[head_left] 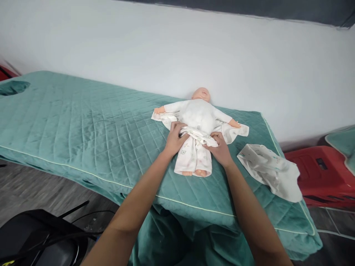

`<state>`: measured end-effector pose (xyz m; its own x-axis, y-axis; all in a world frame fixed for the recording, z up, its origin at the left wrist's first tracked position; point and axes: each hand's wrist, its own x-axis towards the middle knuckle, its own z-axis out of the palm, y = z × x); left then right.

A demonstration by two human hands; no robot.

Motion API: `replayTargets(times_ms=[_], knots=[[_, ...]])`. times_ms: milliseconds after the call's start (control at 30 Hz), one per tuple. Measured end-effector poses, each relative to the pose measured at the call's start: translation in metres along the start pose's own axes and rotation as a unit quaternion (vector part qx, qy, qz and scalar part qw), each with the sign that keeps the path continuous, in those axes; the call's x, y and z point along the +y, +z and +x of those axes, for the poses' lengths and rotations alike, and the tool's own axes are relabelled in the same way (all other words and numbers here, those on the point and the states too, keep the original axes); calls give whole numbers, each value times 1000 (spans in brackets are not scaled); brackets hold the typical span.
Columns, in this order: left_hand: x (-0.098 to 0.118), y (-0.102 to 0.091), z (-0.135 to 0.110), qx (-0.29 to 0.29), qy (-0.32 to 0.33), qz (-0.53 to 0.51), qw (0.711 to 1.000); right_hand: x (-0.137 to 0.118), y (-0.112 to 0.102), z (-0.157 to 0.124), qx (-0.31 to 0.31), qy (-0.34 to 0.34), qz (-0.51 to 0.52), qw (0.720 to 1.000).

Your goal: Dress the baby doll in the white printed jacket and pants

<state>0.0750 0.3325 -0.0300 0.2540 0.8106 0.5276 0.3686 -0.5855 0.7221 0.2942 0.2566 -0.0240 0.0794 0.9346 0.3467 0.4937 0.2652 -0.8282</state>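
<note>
A baby doll (197,114) lies on its back on a green quilted massage bed (83,125), head toward the wall, arms spread. It wears a white top and pale printed trousers (194,159), with bare feet showing at the hem. My left hand (175,138) grips the bunched cloth at the doll's waist on the left side. My right hand (220,147) pinches the same waistband on the right side. A white garment (227,129) lies spread under the doll.
A crumpled white printed cloth (270,170) lies on the bed to the right of the doll. A red plastic stool (324,173) stands at the right. A black chair (41,236) is at the lower left. A white wall (177,48) runs behind the bed.
</note>
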Motion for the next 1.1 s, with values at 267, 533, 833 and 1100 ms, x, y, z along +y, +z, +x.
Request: replayTargets(times_ms=[267, 533, 833, 1100], knots=[[9, -6, -19, 8, 30, 62, 998, -2, 2, -4, 62, -55, -43, 996], [25, -15, -67, 46, 14, 77, 996, -4, 2, -11, 114, -80, -81, 987], [21, -13, -61, 9, -36, 50, 998, -15, -4, -32, 43, 64, -43, 996], [16, -11, -54, 17, -26, 24, 999, -41, -4, -75, -47, 128, 25, 990]])
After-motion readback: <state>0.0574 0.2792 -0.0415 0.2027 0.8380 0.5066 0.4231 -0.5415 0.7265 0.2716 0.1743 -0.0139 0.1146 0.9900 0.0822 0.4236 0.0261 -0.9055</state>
